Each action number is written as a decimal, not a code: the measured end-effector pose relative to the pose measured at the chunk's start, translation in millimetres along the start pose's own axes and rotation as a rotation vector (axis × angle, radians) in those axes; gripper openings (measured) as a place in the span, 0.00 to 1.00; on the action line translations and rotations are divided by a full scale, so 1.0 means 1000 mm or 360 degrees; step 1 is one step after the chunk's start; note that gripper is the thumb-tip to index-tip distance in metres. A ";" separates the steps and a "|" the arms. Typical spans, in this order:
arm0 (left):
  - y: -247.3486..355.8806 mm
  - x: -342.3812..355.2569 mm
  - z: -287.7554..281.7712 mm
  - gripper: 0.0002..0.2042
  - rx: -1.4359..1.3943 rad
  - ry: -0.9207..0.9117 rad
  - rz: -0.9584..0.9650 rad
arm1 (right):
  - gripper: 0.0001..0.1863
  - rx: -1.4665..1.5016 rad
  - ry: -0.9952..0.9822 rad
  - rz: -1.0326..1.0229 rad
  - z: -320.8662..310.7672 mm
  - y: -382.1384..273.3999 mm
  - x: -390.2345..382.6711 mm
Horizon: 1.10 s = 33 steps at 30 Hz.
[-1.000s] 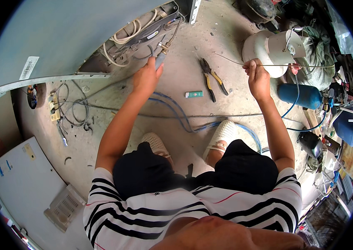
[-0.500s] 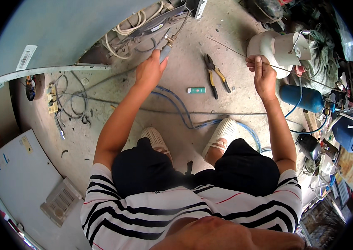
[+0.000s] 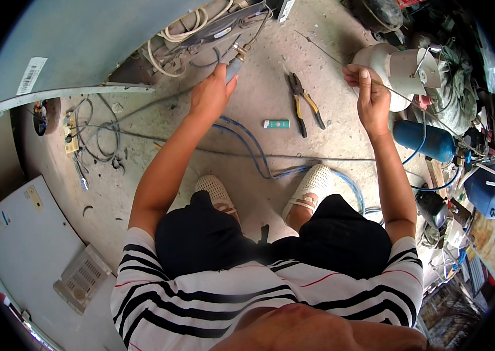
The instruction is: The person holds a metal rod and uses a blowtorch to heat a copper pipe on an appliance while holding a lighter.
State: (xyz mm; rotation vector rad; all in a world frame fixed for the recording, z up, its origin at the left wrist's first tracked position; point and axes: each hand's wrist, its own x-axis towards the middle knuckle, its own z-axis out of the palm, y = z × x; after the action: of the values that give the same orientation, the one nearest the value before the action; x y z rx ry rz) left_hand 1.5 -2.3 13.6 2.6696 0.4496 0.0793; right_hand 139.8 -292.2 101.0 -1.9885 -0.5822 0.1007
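Observation:
My left hand (image 3: 209, 98) is closed round the grey handle of a gas torch (image 3: 234, 68) with brass fittings and a thin bent metal tube. The torch's tube reaches up toward the open underside of a large grey cabinet-like appliance (image 3: 78, 38), where beige cable lies coiled. Between the thumb and fingers of my right hand (image 3: 371, 100) is a long thin rod (image 3: 325, 51), slanting up to the left with its tip free in the air. On the floor between my hands lie yellow-and-black pliers (image 3: 303, 105) and a green lighter (image 3: 277, 124).
Blue hoses (image 3: 241, 130) and dark cables cross the floor before my feet. To the right stand a pale gas cylinder (image 3: 370, 57), a blue cylinder (image 3: 426, 141) and clutter. A yellowish power strip (image 3: 71, 136) lies left. A pale panel (image 3: 34, 234) stands lower left.
The rod's tip has swung upward, and the rod now slants more steeply. My left hand keeps its grip on the torch, nearly in place. The view has shifted slightly.

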 end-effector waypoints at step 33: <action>0.004 -0.002 -0.005 0.16 0.0026 -0.0002 -0.0014 | 0.22 0.0072 -0.0067 -0.0129 0.041 0.006 0.032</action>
State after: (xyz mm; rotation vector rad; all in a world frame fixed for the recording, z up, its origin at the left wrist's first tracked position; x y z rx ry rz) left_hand 0.0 -4.6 20.0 2.6832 0.4638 0.0711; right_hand 157.4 -246.2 82.2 -1.9204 -0.6809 0.1053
